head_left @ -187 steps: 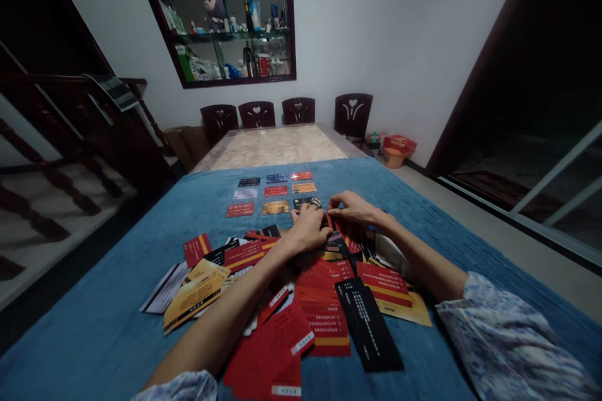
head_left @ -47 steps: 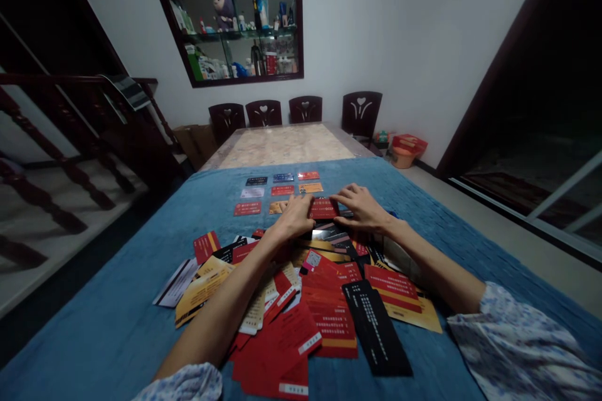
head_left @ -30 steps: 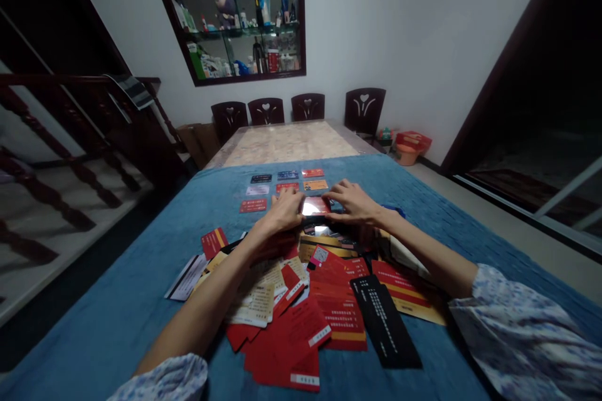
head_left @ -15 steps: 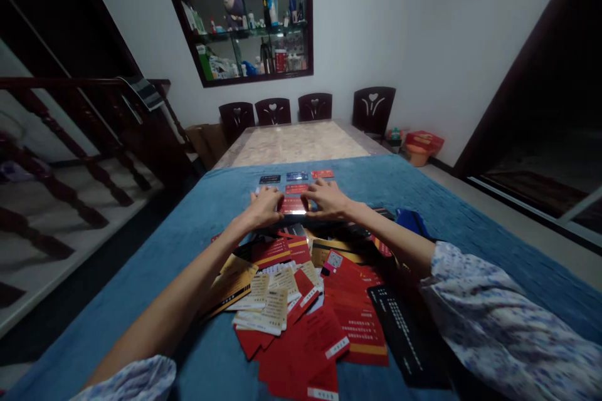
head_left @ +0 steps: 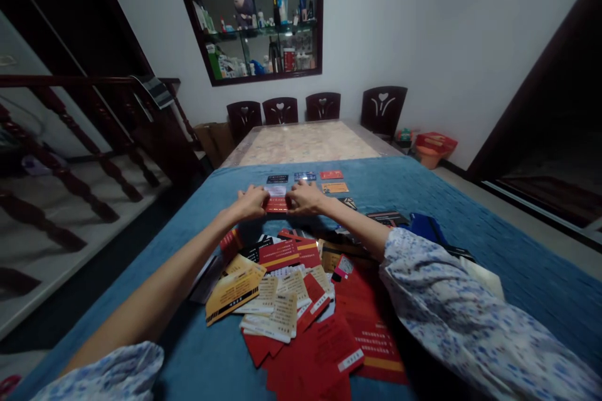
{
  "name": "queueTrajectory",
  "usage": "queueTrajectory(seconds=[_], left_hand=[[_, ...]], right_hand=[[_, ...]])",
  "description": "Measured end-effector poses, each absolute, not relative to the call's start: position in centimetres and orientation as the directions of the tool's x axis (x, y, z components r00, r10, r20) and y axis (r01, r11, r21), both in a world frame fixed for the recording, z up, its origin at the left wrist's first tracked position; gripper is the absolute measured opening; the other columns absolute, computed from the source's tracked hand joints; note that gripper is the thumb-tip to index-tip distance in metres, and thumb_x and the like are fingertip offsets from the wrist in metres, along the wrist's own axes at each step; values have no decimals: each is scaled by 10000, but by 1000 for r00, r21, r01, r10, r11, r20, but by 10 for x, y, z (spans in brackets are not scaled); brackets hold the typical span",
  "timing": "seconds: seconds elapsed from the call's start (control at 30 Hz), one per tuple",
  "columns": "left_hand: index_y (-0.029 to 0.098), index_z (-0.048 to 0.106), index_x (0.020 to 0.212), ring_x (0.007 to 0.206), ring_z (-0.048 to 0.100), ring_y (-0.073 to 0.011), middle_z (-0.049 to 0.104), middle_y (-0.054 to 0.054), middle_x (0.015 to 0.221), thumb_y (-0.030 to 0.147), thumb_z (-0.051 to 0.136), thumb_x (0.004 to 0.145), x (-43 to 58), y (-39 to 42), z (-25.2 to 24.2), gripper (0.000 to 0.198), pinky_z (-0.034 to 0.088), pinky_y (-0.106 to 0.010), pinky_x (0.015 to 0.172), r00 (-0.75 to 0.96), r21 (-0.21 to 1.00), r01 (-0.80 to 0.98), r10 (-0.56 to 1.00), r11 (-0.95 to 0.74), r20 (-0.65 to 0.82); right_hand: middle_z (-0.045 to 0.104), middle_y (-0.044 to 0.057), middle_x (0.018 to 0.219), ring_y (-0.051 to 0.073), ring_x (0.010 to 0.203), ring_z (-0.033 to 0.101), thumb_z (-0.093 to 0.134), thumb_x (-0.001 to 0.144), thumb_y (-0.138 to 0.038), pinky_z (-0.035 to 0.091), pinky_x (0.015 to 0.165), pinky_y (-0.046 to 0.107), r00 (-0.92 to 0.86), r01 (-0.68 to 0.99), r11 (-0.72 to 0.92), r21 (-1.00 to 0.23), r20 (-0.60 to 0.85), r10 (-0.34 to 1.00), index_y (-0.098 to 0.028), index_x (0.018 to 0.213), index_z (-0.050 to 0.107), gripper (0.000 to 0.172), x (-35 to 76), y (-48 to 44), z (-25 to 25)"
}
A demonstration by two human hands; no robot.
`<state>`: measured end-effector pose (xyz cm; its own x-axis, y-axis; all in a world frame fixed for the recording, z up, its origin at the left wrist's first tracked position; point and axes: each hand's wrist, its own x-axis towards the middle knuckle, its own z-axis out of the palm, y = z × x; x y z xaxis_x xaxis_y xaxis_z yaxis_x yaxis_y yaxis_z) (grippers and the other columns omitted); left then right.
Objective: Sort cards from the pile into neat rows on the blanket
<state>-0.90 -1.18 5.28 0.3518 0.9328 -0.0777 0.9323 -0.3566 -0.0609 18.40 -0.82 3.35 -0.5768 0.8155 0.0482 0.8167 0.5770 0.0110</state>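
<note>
Between my two hands is a red card (head_left: 277,204), low over or on the blue cloth (head_left: 188,225). My left hand (head_left: 253,202) pinches its left edge, while my right hand (head_left: 305,198) grips the right edge. Just beyond it lies a pale card (head_left: 275,190). A dark card (head_left: 277,179), a blue card (head_left: 305,176) and a red-orange card (head_left: 332,175) form a row farther back, with an orange card (head_left: 335,188) in front of the last one. Nearer me spreads a loose heap of red cards (head_left: 324,344), cream cards (head_left: 277,307) and gold cards (head_left: 237,288).
Right of my right forearm lie a blue item (head_left: 426,227) and dark cards (head_left: 388,218). Past the cloth, the bare marble-look tabletop (head_left: 305,141) reaches several dark chairs (head_left: 383,109). A wooden railing (head_left: 84,150) stands at left, an orange bin (head_left: 430,153) at right.
Both hands have moved left with the red card, from the middle column to below the pale card. The view has turned slightly left, and the orange card now shows.
</note>
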Motion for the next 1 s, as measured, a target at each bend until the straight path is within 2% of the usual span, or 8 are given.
queueTrajectory(seconds=[0.2, 0.37, 0.63, 0.77, 0.9, 1.0], left_hand=[[203, 665, 1065, 1193, 486, -373, 593, -141, 1217, 190, 613, 688, -24, 3, 44, 381, 422, -564, 951, 335, -69, 937, 935, -344, -115], [225, 683, 1032, 1188, 506, -354, 622, -110, 1229, 185, 650, 663, -30, 12, 36, 373, 426, -545, 981, 315, -69, 943, 941, -325, -120], [220, 690, 1043, 1150, 555, -336, 684, -73, 1095, 205, 665, 700, -35, 22, 33, 344, 424, -567, 998, 281, -57, 953, 936, -299, -211], [232, 677, 1078, 1182, 529, -328, 652, -82, 1168, 231, 661, 723, -36, 23, 32, 355, 441, -544, 1004, 295, -87, 943, 930, -320, -220], [236, 671, 1116, 1221, 481, -357, 582, -124, 1279, 241, 653, 739, -33, 21, 33, 377, 434, -603, 988, 290, -132, 935, 926, -328, -243], [238, 670, 1130, 1247, 454, -371, 566, -138, 1287, 203, 637, 731, -30, 19, 32, 402, 414, -635, 992, 287, -139, 935, 927, -326, -243]], right_hand=[[611, 163, 1236, 363, 1189, 439, 623, 824, -496, 398, 922, 518, -573, 819, 573, 13, -4, 819, -215, 1080, 691, 386, 166, 4, 32], [611, 157, 1249, 359, 1191, 440, 636, 816, -438, 404, 934, 533, -566, 825, 566, -3, -37, 824, -217, 1063, 704, 339, 155, 9, 32], [587, 156, 1312, 368, 1248, 423, 628, 820, -424, 398, 980, 563, -540, 839, 544, 1, -116, 834, -220, 1133, 697, 379, 146, 19, 29], [594, 169, 1318, 386, 1258, 436, 640, 800, -435, 412, 979, 572, -534, 842, 539, 5, -130, 835, -206, 1135, 696, 409, 145, 20, 32], [618, 161, 1310, 391, 1261, 451, 652, 776, -417, 427, 982, 576, -524, 849, 528, -14, -146, 839, -194, 1082, 717, 384, 144, 19, 35], [649, 147, 1267, 388, 1263, 457, 649, 770, -388, 429, 984, 581, -515, 855, 519, -21, -158, 842, -195, 1027, 732, 332, 141, 19, 36]])
